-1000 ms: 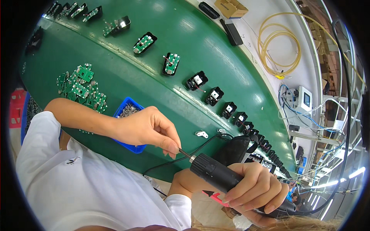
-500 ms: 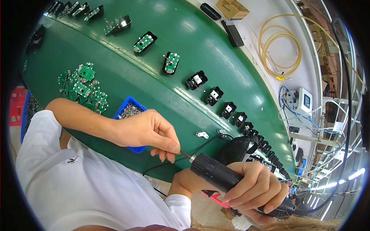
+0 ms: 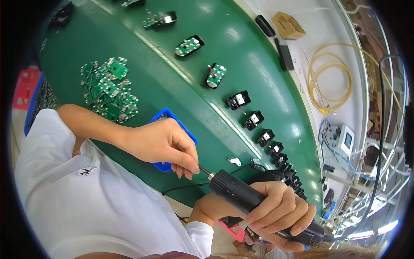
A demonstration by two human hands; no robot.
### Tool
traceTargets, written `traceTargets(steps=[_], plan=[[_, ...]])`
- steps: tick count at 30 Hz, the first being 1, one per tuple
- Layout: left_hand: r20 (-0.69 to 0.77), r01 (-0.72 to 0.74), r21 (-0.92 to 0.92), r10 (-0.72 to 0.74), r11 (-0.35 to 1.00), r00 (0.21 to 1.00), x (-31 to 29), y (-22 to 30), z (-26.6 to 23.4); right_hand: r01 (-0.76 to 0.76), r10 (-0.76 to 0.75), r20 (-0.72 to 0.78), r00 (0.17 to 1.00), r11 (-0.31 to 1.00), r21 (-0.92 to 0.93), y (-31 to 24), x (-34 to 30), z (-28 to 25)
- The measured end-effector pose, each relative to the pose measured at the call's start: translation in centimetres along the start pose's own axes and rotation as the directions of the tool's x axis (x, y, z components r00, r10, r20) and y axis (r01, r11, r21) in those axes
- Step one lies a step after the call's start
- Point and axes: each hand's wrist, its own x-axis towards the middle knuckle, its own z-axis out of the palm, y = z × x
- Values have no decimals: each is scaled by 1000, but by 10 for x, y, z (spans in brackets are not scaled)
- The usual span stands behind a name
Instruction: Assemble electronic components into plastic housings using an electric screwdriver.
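My right hand [image 3: 282, 213] is wrapped around the black body of an electric screwdriver [image 3: 237, 192], which slants up to the left. Its thin metal bit [image 3: 204, 171] ends at the fingertips of my left hand [image 3: 166, 144]. Thumb and finger of that hand are pinched together at the bit's tip; whether a screw sits between them is hidden. Behind the left hand, a blue tray [image 3: 189, 133] of small metal parts is partly covered. A small white piece [image 3: 234, 161] lies on the green bench beyond the screwdriver.
A heap of green circuit boards [image 3: 110, 93] lies on the green bench [image 3: 159, 82] at left. Black housings [image 3: 238, 100], several with boards or white parts, run in a curved row to the right. A black cord [image 3: 185, 187] crosses the near bench. Coiled yellow tubing [image 3: 330, 82] lies far right.
The view has shifted, so the bench and its parts appear lower and further right. Both hands keep their hold, with the bit's tip still at the left fingertips.
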Motion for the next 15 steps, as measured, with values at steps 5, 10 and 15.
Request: traceTargets(steps=[5,10,15], plan=[[84,-32,183,17,983,996,-11,-10,-17,-187,179,92,980,978,96,19,-11,4],[51,-331,748,448,575,893,-30,-7,-24,-287,290,105,951,957,-38,12,-10,-17],[16,-224,924,554,310,832,-44,-11,-44,-27,88,70,994,791,-612,-5,19,-82]])
